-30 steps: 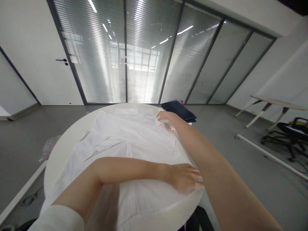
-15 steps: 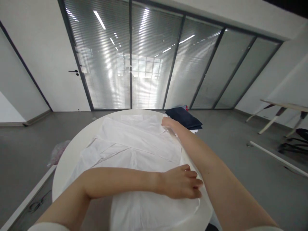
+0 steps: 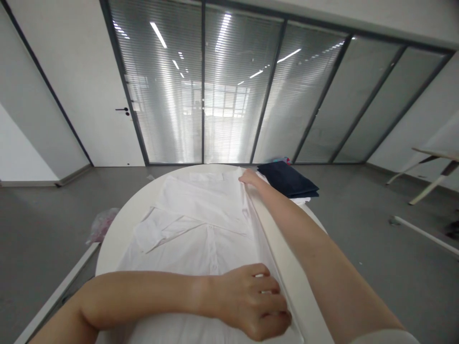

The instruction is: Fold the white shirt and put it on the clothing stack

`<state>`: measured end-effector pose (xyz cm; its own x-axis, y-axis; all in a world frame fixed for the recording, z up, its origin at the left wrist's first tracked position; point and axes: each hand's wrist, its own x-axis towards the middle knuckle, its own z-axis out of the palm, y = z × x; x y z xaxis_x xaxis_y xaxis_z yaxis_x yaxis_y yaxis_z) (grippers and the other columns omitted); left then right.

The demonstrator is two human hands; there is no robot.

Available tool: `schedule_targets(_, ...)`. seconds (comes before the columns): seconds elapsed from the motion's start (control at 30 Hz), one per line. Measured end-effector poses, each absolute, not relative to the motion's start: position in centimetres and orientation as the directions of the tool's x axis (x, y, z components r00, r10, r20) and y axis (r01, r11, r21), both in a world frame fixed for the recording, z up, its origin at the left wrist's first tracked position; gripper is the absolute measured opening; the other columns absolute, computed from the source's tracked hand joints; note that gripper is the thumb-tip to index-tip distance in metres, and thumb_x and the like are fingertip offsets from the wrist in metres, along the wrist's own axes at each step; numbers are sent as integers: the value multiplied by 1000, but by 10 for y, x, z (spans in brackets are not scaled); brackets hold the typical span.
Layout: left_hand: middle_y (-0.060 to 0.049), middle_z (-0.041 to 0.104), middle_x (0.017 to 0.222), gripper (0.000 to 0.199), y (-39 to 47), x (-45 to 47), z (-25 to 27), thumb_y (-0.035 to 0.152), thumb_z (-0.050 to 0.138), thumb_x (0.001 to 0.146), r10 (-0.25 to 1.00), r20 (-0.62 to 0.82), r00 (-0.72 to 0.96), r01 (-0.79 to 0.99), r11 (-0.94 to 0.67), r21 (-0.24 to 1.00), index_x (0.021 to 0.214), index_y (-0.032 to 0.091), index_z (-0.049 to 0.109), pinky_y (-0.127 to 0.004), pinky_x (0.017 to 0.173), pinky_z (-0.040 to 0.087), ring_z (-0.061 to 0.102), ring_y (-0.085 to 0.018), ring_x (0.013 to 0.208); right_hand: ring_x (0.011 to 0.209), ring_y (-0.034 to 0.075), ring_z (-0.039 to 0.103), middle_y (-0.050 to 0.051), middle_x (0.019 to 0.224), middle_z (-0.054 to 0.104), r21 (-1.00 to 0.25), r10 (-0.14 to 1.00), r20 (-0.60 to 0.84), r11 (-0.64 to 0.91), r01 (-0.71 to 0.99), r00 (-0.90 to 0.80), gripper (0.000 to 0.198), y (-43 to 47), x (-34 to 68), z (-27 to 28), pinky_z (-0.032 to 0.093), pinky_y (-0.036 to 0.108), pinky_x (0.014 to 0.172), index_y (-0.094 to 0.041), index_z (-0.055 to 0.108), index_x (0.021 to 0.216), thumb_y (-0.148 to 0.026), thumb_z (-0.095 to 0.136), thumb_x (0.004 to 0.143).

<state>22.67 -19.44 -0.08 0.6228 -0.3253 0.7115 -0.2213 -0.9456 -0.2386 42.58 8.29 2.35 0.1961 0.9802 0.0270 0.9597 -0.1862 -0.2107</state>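
A white buttoned shirt (image 3: 201, 248) lies spread over the round table (image 3: 118, 248), its collar end at the far side and one short sleeve laid across its left part. Reaching across the near part of the shirt, my left hand (image 3: 254, 301) has its fingers curled down at the right edge of the cloth. My right hand (image 3: 250, 177) is at the far right corner, pinching the shirt's edge by the shoulder. Between my two hands that side edge runs nearly straight. The left fingertips are partly hidden beneath the hand.
Dark navy folded cloth (image 3: 289, 179) lies at the table's far right, with something white under it. A plastic bag (image 3: 102, 224) is beyond the table's left edge. Behind stand a glass partition (image 3: 229, 95) and a white door (image 3: 93, 95). Another table (image 3: 435, 154) is at right.
The shirt's right edge has come inward, baring more tabletop on that side. My left hand has moved nearer to me and a little left. The whole view has shifted slightly.
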Motion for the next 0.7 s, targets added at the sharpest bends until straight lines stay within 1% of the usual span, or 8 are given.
schedule_targets(0.07, 2, 57, 67, 19, -200, 215, 0, 15, 61, 90, -311, 681, 663, -224, -950, -216, 72, 17, 67, -31, 59, 35, 48, -12, 61, 97, 24, 70, 13, 102, 74, -218, 990, 39, -124, 968, 136, 22, 85, 399, 22, 52, 24, 75, -12, 74, 100, -23, 68, 82)
schedule_targets(0.13, 1, 57, 69, 19, -205, 206, -5, 16, 59, 92, -298, 623, 723, -224, -955, -197, 75, 18, 69, -31, 59, 35, 48, -12, 62, 100, 24, 69, 12, 107, 74, -222, 996, 43, -68, 973, 80, 26, 83, 369, 14, 52, 24, 76, -15, 74, 105, -25, 67, 82)
schedule_targets(0.27, 1, 59, 76, 16, -207, 193, -29, 18, 59, 95, -289, 545, 787, -234, -957, -169, 86, 18, 72, -30, 61, 37, 50, -12, 68, 98, 24, 71, 11, 108, 74, -208, 1000, -13, 19, 978, -22, 28, 72, 322, -9, 53, 27, 78, -19, 73, 104, -25, 71, 77)
schedule_targets(0.33, 1, 61, 80, 14, -206, 190, -40, 20, 59, 96, -273, 555, 786, -230, -962, -148, 93, 18, 72, -30, 62, 37, 50, -12, 70, 103, 26, 70, 14, 113, 72, -196, 1000, -14, 22, 980, -25, 30, 71, 312, -14, 53, 30, 81, -18, 72, 108, -31, 69, 81)
schedule_targets(0.43, -1, 63, 88, 15, -202, 189, -51, 23, 58, 97, -241, 556, 795, -203, -971, -129, 101, 17, 72, -30, 63, 37, 52, -12, 72, 115, 29, 64, 20, 125, 66, -179, 999, 22, -23, 984, 28, 41, 76, 313, -14, 52, 35, 90, -15, 67, 120, -42, 59, 90)
schedule_targets(0.5, -1, 63, 85, 13, -200, 189, -52, 22, 58, 96, -229, 533, 815, -188, -973, -131, 96, 17, 71, -30, 63, 36, 52, -12, 71, 119, 29, 62, 21, 129, 64, -171, 998, 23, -57, 984, 62, 46, 81, 316, -13, 51, 36, 93, -14, 64, 125, -44, 58, 91)
schedule_targets(0.57, 0, 60, 78, 14, -201, 189, -51, 21, 59, 96, -227, 510, 830, -187, -974, -129, 86, 17, 69, -30, 62, 35, 51, -12, 68, 118, 30, 63, 21, 128, 64, -165, 997, 1, -81, 983, 82, 48, 85, 318, -14, 51, 36, 92, -14, 64, 126, -44, 63, 88)
schedule_targets(0.7, 1, 60, 75, 19, -205, 191, -51, 20, 58, 97, -228, 470, 853, -196, -974, -118, 80, 17, 65, -30, 62, 37, 52, -12, 68, 115, 30, 65, 21, 122, 67, -163, 994, -35, -109, 981, 104, 46, 89, 312, -23, 52, 36, 90, -15, 67, 122, -37, 69, 83)
